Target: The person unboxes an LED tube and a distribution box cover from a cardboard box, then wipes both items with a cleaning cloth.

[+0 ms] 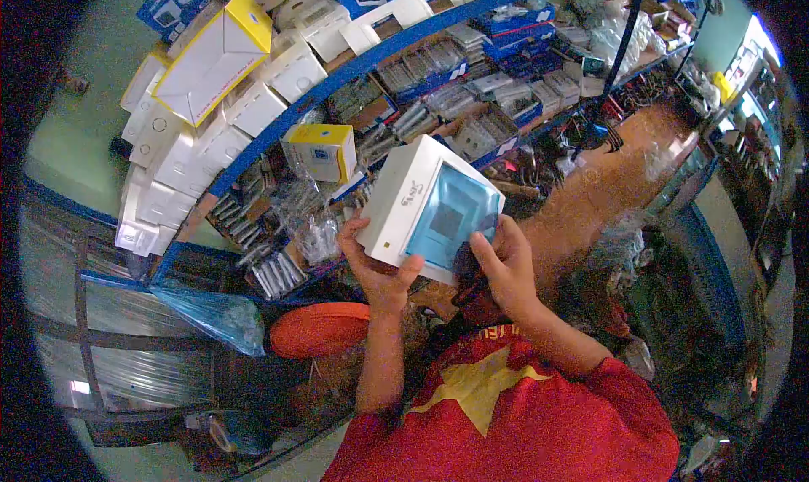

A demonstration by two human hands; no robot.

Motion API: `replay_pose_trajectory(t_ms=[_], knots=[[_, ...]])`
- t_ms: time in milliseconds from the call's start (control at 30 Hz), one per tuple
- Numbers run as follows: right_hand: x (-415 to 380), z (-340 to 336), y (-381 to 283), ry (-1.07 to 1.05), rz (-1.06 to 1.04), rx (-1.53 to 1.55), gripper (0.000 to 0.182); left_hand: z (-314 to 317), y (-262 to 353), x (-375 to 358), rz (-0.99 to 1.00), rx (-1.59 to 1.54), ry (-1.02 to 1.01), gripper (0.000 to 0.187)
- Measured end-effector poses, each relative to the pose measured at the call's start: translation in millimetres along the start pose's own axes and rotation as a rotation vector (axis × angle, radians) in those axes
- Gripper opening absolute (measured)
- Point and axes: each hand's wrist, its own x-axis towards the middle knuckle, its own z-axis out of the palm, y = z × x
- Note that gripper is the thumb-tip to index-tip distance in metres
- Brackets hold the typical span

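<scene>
A white box-shaped case (394,197) with a see-through blue cover is held up in front of the red shirt, tilted. My left hand (381,271) grips its lower left side, with the thumb at the front edge. On the right side, my right hand (508,267) holds the case by its lower right corner, its thumb lying on the blue cover (455,216). The fingers behind the case are partly hidden. Just beyond it, a yellow and white carton (322,153) stands on the shelf.
A blue-edged shelf (278,115) curves across the upper left, bearing white boxes (190,157) and a large yellow-edged carton (212,59). Packed small parts fill the lower shelf (430,69). An orange-red round stool (318,330) is at lower left, near a blue plastic bag (215,313).
</scene>
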Motion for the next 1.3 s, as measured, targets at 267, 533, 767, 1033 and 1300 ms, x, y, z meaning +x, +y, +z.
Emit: replay_pose_trajectory(t_ms=[267, 533, 767, 1033, 1300], knots=[[11.6, -30.7, -26.3, -0.126, -0.097, -0.667, 0.065, -1.3, -4.7, 3.4, 0.006, -0.065, 0.045, 0.084], [38.5, -66.6, 11.6, -0.151, 0.041, -0.135, 0.084, -2.2, -13.9, 0.0, -0.088, -0.166, 0.020, 0.086], [33.8, -58.4, 36.1, -0.308, 0.093, 0.106, 0.087, 11.2, -14.1, -1.7, -0.160, -0.149, 0.039, 0.085], [31.6, -58.6, 43.6, -0.173, 0.151, 0.064, 0.077, 13.6, -19.0, -3.0, -0.242, -0.156, 0.065, 0.072], [40.2, -64.9, 51.0, -0.148, 0.124, 0.035, 0.076, 11.9, -27.8, 4.3, -0.292, -0.214, -0.017, 0.075]])
